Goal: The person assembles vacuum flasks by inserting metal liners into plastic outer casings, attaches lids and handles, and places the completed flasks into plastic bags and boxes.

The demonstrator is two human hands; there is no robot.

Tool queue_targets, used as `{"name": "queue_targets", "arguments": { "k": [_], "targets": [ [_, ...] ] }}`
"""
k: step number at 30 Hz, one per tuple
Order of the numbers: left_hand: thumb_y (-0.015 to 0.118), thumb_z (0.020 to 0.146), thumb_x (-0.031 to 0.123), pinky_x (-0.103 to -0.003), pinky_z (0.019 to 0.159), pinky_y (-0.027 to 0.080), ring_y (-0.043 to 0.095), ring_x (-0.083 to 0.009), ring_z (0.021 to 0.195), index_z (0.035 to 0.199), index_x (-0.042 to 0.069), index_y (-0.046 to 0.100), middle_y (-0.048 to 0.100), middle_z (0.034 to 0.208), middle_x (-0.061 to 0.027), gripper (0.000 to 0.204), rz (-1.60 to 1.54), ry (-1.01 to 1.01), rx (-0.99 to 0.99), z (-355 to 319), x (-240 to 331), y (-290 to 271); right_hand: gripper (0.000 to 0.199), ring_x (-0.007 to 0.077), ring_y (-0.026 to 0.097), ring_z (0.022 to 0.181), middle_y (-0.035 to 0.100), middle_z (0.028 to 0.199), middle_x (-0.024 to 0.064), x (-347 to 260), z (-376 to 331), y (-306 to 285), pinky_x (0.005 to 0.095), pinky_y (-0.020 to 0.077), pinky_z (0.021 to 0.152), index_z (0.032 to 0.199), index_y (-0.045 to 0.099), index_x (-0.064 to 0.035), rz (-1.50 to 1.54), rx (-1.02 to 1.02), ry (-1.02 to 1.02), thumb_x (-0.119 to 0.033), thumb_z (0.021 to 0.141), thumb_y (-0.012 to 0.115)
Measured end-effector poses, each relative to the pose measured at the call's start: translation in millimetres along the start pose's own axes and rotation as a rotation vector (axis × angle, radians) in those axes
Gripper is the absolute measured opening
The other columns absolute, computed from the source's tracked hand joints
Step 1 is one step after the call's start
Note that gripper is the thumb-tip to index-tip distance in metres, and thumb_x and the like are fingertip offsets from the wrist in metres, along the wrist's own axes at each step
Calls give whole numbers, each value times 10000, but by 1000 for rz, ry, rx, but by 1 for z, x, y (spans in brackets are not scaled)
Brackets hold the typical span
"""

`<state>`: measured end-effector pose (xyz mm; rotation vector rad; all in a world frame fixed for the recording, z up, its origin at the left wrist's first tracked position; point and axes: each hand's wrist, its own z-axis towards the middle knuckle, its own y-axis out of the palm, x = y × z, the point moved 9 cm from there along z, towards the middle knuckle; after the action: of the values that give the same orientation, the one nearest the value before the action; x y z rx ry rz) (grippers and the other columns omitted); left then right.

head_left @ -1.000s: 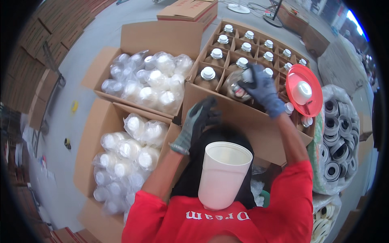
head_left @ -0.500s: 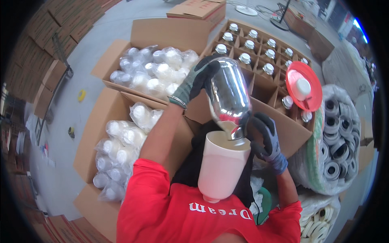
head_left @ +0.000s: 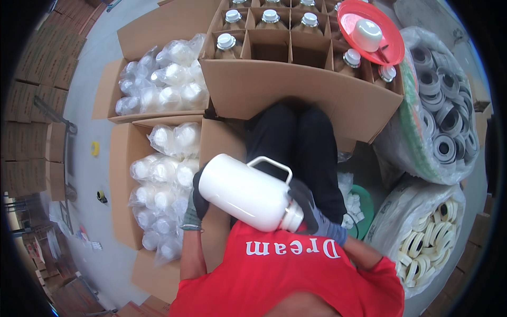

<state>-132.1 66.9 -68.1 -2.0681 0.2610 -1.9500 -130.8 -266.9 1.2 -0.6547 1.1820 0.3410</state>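
A white jug-shaped flask (head_left: 240,190) with a loop handle lies tilted across my lap, its neck end pointing right and down. My left hand (head_left: 197,198), in a grey-green glove, is closed around the base end. At the neck, the gloved fingers of my right hand (head_left: 312,211) wrap around the shoulder beside a white screw-type mouth (head_left: 292,217). What is inside the flask cannot be seen. No separate silver glass liner shows in my hands.
Ahead stands a divided carton (head_left: 301,79) of silver bottles with white tops. A red plate (head_left: 346,18) holding a white cup rests on it. Two cartons of bagged white parts (head_left: 163,171) are at left. Sacks of grey rings (head_left: 443,148) and cream rings (head_left: 430,238) stand at right.
The silver liner held over the white shell's open end is out of sight. The shell has turned from upright onto its side, and both hands now grip it. The view has shifted downward.
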Motion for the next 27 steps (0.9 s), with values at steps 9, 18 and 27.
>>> {"name": "queue_targets", "arguments": {
  "k": [9, 18, 27],
  "targets": [
    [733, 792, 69, -375, 1086, 366, 475, -243, 1287, 1370, 38, 471, 510, 1388, -132, 636, -60, -34, -470, 27, 4, 68, 950, 338, 425, 1314, 428, 1406, 194, -69, 124, -50, 425, 335, 1091, 1434, 344, -6, 81, -174, -286, -318, 694, 851],
    [723, 803, 82, -377, 1078, 374, 483, -244, 1275, 1360, 34, 478, 519, 1374, -133, 610, -342, 3, -318, 88, 60, 111, 977, 264, 522, 1222, 529, 1304, 142, -120, 162, -109, 383, 406, 1030, 1417, 381, -18, 123, 13, -245, -286, 630, 894],
    [713, 814, 94, -379, 1069, 381, 491, -245, 1264, 1350, 31, 486, 528, 1360, -134, 585, -508, -13, -224, 133, 76, 146, 912, 263, 559, 1116, 595, 1184, 121, -182, 159, -178, 373, 433, 958, 1327, 496, -15, -360, 491, -326, -315, 568, 901]
  ]
}}
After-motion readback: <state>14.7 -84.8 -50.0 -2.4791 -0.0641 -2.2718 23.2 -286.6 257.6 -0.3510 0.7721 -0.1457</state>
